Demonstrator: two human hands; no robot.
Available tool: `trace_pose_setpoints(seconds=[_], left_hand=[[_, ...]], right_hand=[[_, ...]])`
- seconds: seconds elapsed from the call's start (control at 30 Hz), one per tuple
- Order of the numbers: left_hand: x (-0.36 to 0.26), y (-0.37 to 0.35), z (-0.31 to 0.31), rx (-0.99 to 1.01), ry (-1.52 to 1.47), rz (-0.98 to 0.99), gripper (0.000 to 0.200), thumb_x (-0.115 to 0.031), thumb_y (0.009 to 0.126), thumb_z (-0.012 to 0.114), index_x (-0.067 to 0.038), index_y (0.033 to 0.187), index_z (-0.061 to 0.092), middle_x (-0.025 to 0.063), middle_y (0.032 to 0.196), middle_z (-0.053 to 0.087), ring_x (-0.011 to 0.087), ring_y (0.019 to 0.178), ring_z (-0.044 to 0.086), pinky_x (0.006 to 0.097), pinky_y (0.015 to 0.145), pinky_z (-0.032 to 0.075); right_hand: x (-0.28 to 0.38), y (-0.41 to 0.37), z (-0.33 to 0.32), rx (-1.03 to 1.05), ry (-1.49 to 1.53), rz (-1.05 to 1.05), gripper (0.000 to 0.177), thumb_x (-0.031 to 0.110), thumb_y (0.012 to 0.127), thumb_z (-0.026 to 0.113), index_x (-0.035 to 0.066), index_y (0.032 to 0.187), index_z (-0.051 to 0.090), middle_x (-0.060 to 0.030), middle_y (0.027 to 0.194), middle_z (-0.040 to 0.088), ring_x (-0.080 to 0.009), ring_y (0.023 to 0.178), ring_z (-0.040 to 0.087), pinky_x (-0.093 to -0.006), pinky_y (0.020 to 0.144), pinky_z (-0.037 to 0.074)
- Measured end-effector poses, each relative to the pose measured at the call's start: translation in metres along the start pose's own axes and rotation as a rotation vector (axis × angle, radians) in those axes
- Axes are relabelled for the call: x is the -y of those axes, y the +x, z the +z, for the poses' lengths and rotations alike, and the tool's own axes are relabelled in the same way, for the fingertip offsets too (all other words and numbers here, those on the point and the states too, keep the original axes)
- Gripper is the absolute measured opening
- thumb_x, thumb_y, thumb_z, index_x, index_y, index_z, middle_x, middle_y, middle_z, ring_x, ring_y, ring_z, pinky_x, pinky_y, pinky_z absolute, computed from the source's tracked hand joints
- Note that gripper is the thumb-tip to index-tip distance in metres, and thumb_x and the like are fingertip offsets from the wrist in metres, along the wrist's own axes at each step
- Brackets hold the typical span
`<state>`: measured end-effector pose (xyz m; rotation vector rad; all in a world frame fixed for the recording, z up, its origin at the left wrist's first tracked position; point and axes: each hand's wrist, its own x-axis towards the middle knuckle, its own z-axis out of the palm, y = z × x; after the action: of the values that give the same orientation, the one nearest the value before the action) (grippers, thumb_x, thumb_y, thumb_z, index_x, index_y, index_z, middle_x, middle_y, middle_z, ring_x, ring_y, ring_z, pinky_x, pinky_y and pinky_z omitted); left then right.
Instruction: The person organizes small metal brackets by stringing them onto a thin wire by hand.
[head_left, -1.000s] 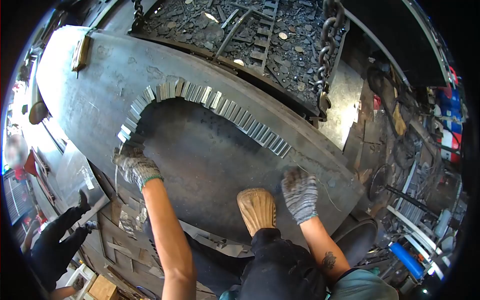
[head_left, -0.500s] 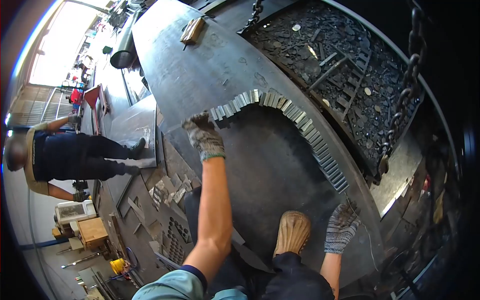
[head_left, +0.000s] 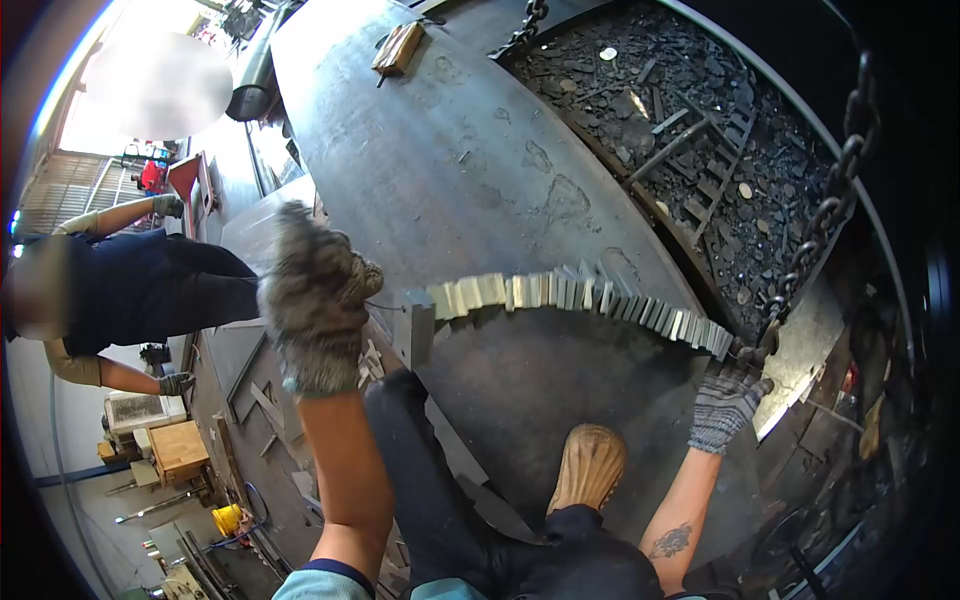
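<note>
A long row of small grey metal blocks (head_left: 560, 292), strung side by side, hangs between my two gloved hands above the dark steel plate (head_left: 400, 170). At its left end, my left hand (head_left: 318, 300) is raised with fingers curled round a thin wire that runs to the end block. The far end of the row meets my right hand (head_left: 732, 393), whose fingers are closed beside the last block; the wire there is hard to make out.
A wooden block (head_left: 398, 50) lies on the plate's far part. Behind the plate, a bin of dark scrap (head_left: 640, 110) stands beside a hanging chain (head_left: 828, 200). At left, another person (head_left: 140, 285) stands near a wooden box (head_left: 180, 450). My shoe (head_left: 587, 468) rests on the plate.
The row has been lifted from the plate and pulled from a curved arc into a flatter line. My left hand has moved left and up, my right hand up and slightly right.
</note>
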<state>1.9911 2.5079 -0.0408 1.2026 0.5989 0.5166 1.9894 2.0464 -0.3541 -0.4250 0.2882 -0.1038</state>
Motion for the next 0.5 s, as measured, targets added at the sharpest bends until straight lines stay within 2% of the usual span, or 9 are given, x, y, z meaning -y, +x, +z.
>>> trace_pose_setpoints(seconds=[0.1, 0.17, 0.23, 0.27, 0.37, 0.4, 0.43, 0.47, 0.5], left_hand=[[0.070, 0.023, -0.064, -0.253, 0.228, -0.069, 0.031, -0.038, 0.100, 0.066, -0.017, 0.079, 0.056, -0.0044, 0.064, 0.049, 0.0124, 0.051, 0.047, 0.0295, 0.050, 0.043], [0.103, 0.040, -0.109, -0.379, 0.328, -0.088, 0.027, -0.034, 0.100, 0.066, -0.016, 0.081, 0.058, -0.0050, 0.066, 0.052, 0.0129, 0.055, 0.050, 0.0291, 0.052, 0.044], [0.112, 0.012, -0.172, -0.358, -0.098, -0.133, 0.026, -0.036, 0.101, 0.065, -0.016, 0.085, 0.058, -0.0053, 0.068, 0.054, 0.0102, 0.060, 0.052, 0.0281, 0.053, 0.045], [0.126, -0.002, -0.183, -0.404, -0.265, -0.130, 0.028, -0.038, 0.101, 0.064, -0.017, 0.085, 0.058, -0.0056, 0.069, 0.054, 0.0099, 0.059, 0.052, 0.0279, 0.053, 0.045], [0.179, -0.044, -0.174, -0.472, -0.268, -0.014, 0.031, -0.043, 0.101, 0.063, -0.017, 0.085, 0.058, -0.0053, 0.071, 0.055, 0.0099, 0.062, 0.053, 0.0284, 0.058, 0.047], [0.191, -0.057, -0.168, -0.496, -0.091, 0.003, 0.033, -0.045, 0.101, 0.062, -0.017, 0.085, 0.059, -0.0046, 0.073, 0.056, 0.0101, 0.064, 0.056, 0.0290, 0.062, 0.049], [0.182, -0.075, -0.154, -0.563, 0.308, 0.004, 0.029, -0.043, 0.101, 0.064, -0.015, 0.091, 0.063, -0.0037, 0.076, 0.059, 0.0104, 0.066, 0.058, 0.0315, 0.062, 0.051], [0.210, -0.090, -0.165, -0.423, -0.045, 0.140, 0.023, -0.035, 0.099, 0.067, -0.013, 0.095, 0.066, -0.0029, 0.079, 0.062, 0.0112, 0.064, 0.058, 0.0314, 0.058, 0.050], [0.216, -0.101, -0.170, -0.609, -0.180, 0.128, 0.022, -0.030, 0.096, 0.072, -0.011, 0.088, 0.066, -0.0022, 0.077, 0.062, 0.0117, 0.062, 0.058, 0.0301, 0.052, 0.048]], right_hand=[[-0.002, 0.016, 0.039, -0.213, -0.071, -0.043, 0.046, 0.045, 0.109, 0.036, 0.011, 0.133, 0.057, -0.0125, 0.122, 0.063, -0.0271, 0.120, 0.059, -0.0447, 0.112, 0.044], [0.008, 0.039, -0.008, 0.334, -0.069, 0.054, 0.054, 0.046, 0.108, 0.028, 0.012, 0.139, 0.057, -0.0126, 0.126, 0.066, -0.0289, 0.115, 0.060, -0.0477, 0.112, 0.042], [0.019, 0.039, -0.004, 0.299, -0.116, 0.046, 0.047, 0.037, 0.108, 0.031, 0.005, 0.124, 0.061, -0.0121, 0.107, 0.065, -0.0246, 0.101, 0.062, -0.0438, 0.107, 0.045], [0.037, 0.057, -0.053, 0.054, -0.130, 0.059, 0.036, 0.033, 0.107, 0.034, 0.007, 0.104, 0.059, -0.0073, 0.092, 0.057, -0.0195, 0.087, 0.055, -0.0374, 0.089, 0.045], [0.029, 0.059, -0.017, 0.218, 0.105, 0.250, 0.034, 0.026, 0.105, 0.039, 0.012, 0.077, 0.051, 0.0028, 0.068, 0.033, -0.0099, 0.064, 0.035, -0.0280, 0.063, 0.035], [0.028, 0.061, -0.015, 0.372, 0.173, 0.275, 0.032, 0.025, 0.106, 0.038, 0.012, 0.081, 0.052, 0.0035, 0.069, 0.025, -0.0101, 0.062, 0.028, -0.0276, 0.058, 0.029], [0.037, 0.069, -0.040, 0.443, -0.045, 0.212, 0.026, 0.023, 0.105, 0.040, 0.010, 0.094, 0.060, 0.0029, 0.071, 0.039, -0.0067, 0.066, 0.038, -0.0288, 0.064, 0.042], [0.030, 0.047, 0.001, 0.290, -0.046, 0.174, 0.028, 0.030, 0.104, 0.045, 0.009, 0.103, 0.063, 0.0030, 0.071, 0.043, -0.0094, 0.065, 0.043, -0.0270, 0.063, 0.040], [0.022, 0.024, 0.047, 0.138, -0.051, 0.134, 0.035, 0.037, 0.103, 0.051, 0.007, 0.112, 0.066, 0.0030, 0.070, 0.047, -0.0121, 0.065, 0.047, -0.0252, 0.061, 0.038]])
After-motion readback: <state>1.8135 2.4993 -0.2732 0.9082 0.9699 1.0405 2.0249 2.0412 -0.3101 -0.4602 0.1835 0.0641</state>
